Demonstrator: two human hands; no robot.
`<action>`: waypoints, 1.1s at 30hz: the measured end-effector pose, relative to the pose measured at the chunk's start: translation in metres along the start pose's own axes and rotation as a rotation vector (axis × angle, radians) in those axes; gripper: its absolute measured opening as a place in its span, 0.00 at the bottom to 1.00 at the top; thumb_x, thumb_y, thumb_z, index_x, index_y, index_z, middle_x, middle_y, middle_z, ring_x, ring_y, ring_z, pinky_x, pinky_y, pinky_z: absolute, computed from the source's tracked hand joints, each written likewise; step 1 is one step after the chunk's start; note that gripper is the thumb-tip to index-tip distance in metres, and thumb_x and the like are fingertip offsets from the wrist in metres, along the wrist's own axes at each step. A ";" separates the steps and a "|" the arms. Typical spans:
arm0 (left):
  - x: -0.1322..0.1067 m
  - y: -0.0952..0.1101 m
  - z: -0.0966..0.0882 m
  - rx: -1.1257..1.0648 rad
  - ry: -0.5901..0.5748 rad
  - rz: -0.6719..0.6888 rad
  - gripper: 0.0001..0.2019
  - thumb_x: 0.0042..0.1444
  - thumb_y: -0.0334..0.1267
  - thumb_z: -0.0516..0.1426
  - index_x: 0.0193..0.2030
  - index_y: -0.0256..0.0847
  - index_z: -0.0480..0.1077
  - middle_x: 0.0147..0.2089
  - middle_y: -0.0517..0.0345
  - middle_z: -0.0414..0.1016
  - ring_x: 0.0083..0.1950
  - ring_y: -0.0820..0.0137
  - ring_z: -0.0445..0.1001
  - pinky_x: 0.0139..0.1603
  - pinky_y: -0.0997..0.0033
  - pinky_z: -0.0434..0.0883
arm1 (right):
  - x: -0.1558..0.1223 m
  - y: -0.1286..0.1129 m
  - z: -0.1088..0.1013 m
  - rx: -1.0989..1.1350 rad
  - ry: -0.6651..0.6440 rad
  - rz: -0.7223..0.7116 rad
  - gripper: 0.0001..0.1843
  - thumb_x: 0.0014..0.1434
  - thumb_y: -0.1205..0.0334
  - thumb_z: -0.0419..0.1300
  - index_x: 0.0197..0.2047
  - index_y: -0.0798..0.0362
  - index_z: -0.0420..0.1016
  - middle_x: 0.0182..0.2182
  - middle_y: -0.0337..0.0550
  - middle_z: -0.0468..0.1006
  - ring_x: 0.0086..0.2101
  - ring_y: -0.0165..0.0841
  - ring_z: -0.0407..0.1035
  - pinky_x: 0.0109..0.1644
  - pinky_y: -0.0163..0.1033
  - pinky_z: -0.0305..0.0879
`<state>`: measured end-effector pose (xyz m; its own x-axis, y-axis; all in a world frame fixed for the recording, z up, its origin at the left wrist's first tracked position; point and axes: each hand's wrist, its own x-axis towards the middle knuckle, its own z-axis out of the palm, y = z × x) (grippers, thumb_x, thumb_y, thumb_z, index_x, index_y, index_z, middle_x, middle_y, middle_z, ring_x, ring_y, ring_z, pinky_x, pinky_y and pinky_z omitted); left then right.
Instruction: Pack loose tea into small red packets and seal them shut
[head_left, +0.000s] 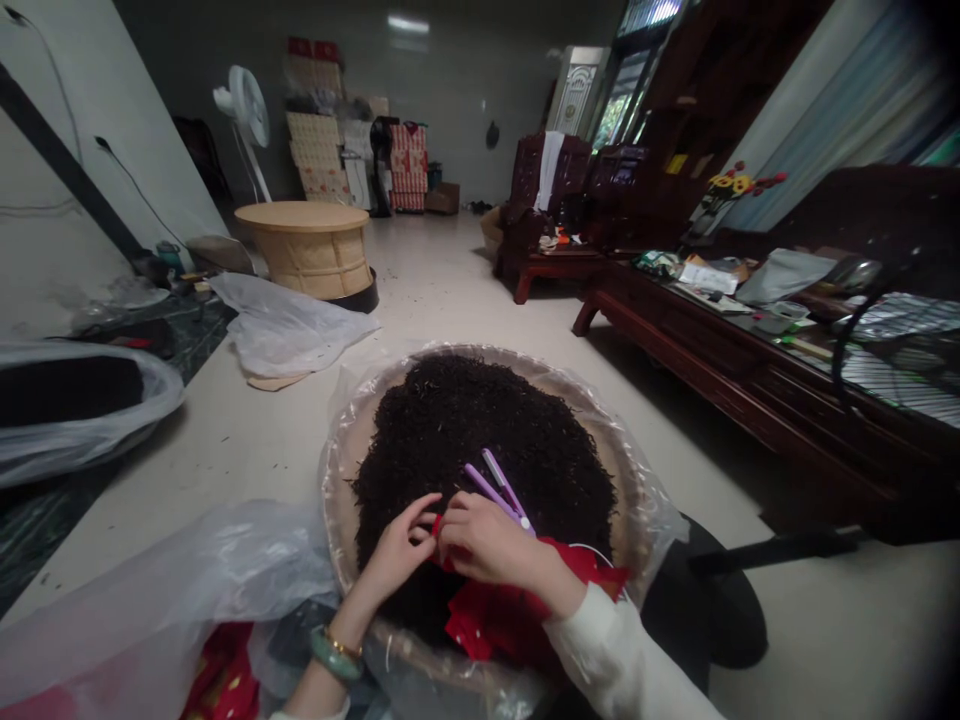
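A round woven tray (341, 440) lined with clear plastic holds a big heap of dark dried tea leaves (487, 440). My left hand (401, 550) and my right hand (487, 540) meet over the near side of the heap. Both pinch the edge of a red bag (517, 615) that lies on the leaves below my right wrist. My right hand also grips purple tweezers (499, 487), which stick up and away over the leaves. A green bangle circles my left wrist.
Clear plastic sheets (187, 580) lie at the lower left, another bag (289, 330) further off. A round wooden drum (315, 245) and a fan (247, 110) stand behind. A long dark wooden table (750, 370) with clutter runs along the right.
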<state>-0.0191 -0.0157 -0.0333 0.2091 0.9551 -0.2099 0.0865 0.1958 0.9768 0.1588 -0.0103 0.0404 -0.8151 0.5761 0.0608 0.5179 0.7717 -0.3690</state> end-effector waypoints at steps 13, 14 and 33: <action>-0.010 0.018 0.011 0.075 0.006 0.009 0.15 0.46 0.48 0.60 0.19 0.40 0.65 0.18 0.64 0.63 0.23 0.73 0.61 0.25 0.75 0.58 | -0.001 -0.022 0.001 -0.213 0.025 0.158 0.18 0.55 0.48 0.61 0.34 0.56 0.77 0.31 0.48 0.73 0.39 0.42 0.61 0.41 0.45 0.59; -0.009 0.015 0.012 0.047 -0.016 -0.012 0.16 0.46 0.50 0.59 0.19 0.40 0.65 0.18 0.65 0.62 0.22 0.74 0.60 0.24 0.75 0.58 | -0.001 -0.023 0.003 -0.231 0.022 0.185 0.16 0.55 0.51 0.61 0.34 0.56 0.77 0.31 0.48 0.73 0.39 0.42 0.61 0.41 0.45 0.59; -0.005 0.035 0.001 0.110 0.146 0.195 0.12 0.52 0.46 0.59 0.29 0.39 0.75 0.29 0.56 0.78 0.32 0.65 0.74 0.34 0.71 0.71 | -0.015 -0.020 -0.022 0.096 0.618 -0.003 0.08 0.59 0.69 0.53 0.35 0.53 0.73 0.30 0.42 0.77 0.34 0.34 0.64 0.44 0.43 0.66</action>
<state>-0.0164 -0.0141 0.0018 0.0903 0.9959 -0.0026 0.1657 -0.0124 0.9861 0.1664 -0.0285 0.0672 -0.5009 0.6455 0.5765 0.4667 0.7624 -0.4482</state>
